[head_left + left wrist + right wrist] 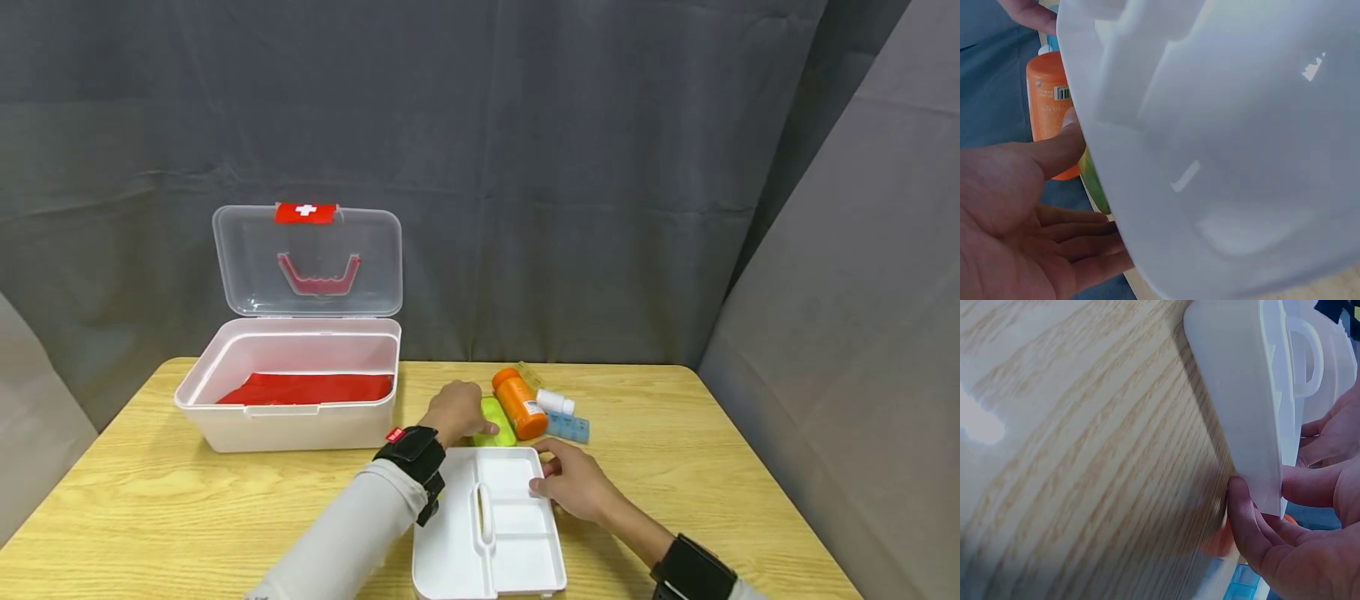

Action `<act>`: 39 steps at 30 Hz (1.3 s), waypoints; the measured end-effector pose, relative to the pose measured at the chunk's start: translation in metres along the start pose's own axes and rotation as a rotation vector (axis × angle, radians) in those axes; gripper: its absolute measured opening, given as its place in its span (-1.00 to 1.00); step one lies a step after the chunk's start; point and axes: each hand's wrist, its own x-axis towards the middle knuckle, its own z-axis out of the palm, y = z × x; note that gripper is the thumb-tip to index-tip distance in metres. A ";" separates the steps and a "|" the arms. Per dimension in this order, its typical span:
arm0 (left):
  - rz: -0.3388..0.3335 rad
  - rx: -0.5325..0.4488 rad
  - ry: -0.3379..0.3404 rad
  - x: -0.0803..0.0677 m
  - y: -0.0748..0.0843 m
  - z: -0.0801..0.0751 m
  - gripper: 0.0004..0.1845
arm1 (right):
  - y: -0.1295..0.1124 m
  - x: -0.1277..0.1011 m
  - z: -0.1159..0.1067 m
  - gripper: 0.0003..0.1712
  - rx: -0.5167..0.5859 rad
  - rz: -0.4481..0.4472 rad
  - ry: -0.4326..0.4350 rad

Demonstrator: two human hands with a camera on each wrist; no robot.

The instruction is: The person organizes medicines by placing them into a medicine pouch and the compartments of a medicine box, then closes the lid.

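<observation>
Head view, lower centre of frame: I have the white plastic divided tray (517, 533) with a central loop handle lying flat on the light wooden table (150, 500).

My right hand (573, 483) sits at the tray's far right corner. In the right wrist view the thumb (1244, 512) presses the outer wall and the fingers curl over the rim, so the corner is pinched between them.

My left hand (456, 411) is just beyond the tray's far edge, centre of frame, resting on a lime-green plastic case (498, 421). In the left wrist view the fingers (1079, 240) lie loosely spread and nearly straight, the thumb reaching toward the orange bottle; they clamp nothing.

Just right of the green case: an orange pill bottle (520, 404) lying on its side, a small white bottle (556, 402) beside it, and a pale blue compartmented pill organiser (568, 427) touching the cluster.

Left of centre: a white first-aid box (288, 417), its clear lid (307, 258) with red cross latch standing upright. Red fabric (307, 387) lies inside.
</observation>
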 end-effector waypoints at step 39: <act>0.060 -0.326 0.292 -0.001 -0.022 -0.020 -0.48 | -0.001 -0.001 0.002 -0.46 -0.012 0.001 0.035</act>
